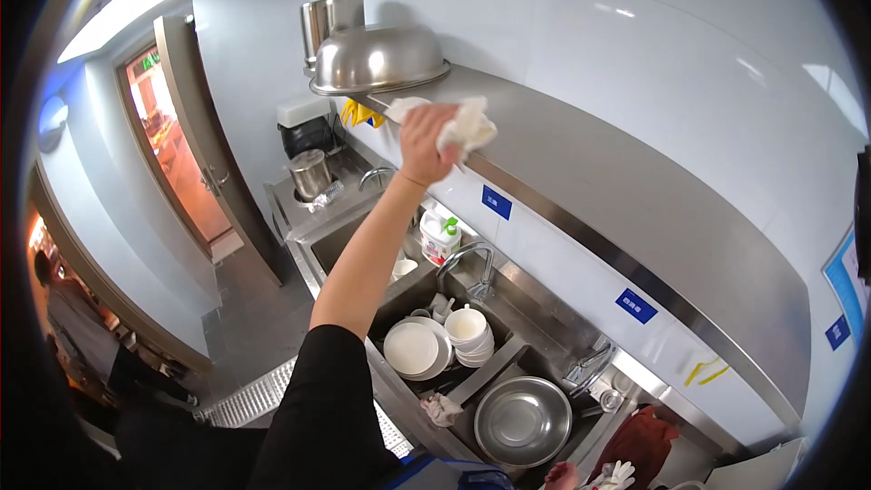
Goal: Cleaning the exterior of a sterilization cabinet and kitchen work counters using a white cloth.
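Observation:
My left hand is raised and grips a crumpled white cloth at the front edge of the stainless steel wall shelf. An upturned steel basin sits on the shelf just beyond the hand, with a steel pot behind it. Only a small part of my right hand shows at the bottom rim, beside white gloves and a dark red cloth. Whether its fingers hold anything is hidden.
Below the shelf, one sink holds stacked white plates and bowls. Another contains a round steel bowl. Curved faucets rise behind them. A rag lies on the front rim. A person stands beyond a doorway.

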Action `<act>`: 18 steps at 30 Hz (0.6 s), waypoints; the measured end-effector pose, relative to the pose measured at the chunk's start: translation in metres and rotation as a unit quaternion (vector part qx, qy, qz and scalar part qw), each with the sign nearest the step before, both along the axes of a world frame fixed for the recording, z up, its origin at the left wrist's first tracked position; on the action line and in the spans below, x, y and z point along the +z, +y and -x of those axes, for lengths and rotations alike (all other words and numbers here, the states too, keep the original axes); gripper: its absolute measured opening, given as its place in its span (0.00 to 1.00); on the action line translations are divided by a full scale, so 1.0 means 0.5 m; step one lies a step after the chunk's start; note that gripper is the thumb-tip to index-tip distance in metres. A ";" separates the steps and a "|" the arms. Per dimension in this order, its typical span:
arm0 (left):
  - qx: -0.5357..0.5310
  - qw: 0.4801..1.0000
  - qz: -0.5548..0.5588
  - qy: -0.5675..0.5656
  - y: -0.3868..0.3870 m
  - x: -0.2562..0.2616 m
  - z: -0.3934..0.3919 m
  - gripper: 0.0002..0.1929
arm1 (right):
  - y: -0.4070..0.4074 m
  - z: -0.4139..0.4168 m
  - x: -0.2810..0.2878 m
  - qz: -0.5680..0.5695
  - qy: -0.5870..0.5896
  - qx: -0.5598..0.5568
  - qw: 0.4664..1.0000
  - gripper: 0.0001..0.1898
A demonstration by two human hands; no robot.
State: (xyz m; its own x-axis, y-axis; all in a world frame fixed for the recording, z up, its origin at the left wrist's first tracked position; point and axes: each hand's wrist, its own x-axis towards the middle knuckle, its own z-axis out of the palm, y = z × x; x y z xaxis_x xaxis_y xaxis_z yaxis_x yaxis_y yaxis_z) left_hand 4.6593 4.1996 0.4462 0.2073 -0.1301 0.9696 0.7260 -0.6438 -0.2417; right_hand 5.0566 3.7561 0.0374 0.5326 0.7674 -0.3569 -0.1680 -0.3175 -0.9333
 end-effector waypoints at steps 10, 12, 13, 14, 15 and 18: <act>-0.111 0.986 0.013 -0.123 -0.025 -0.073 -0.120 0.22 | 0.168 0.158 0.082 0.059 0.021 0.005 0.998 0.12; -0.133 0.990 -0.007 -0.046 -0.031 -0.078 -0.114 0.21 | 0.197 0.170 0.067 0.063 0.192 -0.016 0.979 0.12; -0.113 0.992 -0.057 0.009 -0.012 -0.073 -0.090 0.20 | 0.206 0.184 0.068 0.066 0.188 -0.019 0.980 0.12; -0.093 0.988 -0.106 0.065 0.006 -0.069 -0.065 0.19 | 0.219 0.200 0.067 0.069 0.170 -0.014 0.983 0.12; -0.079 0.994 -0.076 0.010 0.036 -0.080 -0.035 0.18 | 0.239 0.212 0.074 0.070 0.151 -0.008 0.986 0.12; -0.100 0.972 0.014 -0.212 0.142 -0.121 0.085 0.21 | 0.261 0.238 0.080 0.056 0.149 -0.014 0.987 0.11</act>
State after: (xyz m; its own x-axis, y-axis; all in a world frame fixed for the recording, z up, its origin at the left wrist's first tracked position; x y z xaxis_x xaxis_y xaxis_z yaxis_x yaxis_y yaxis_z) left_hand 4.6166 4.2704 0.3857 -0.2384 -0.0982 0.9662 0.6160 -0.7844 0.0723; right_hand 4.9376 3.8867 0.0773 0.4115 0.7010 -0.5825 -0.4391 -0.4076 -0.8006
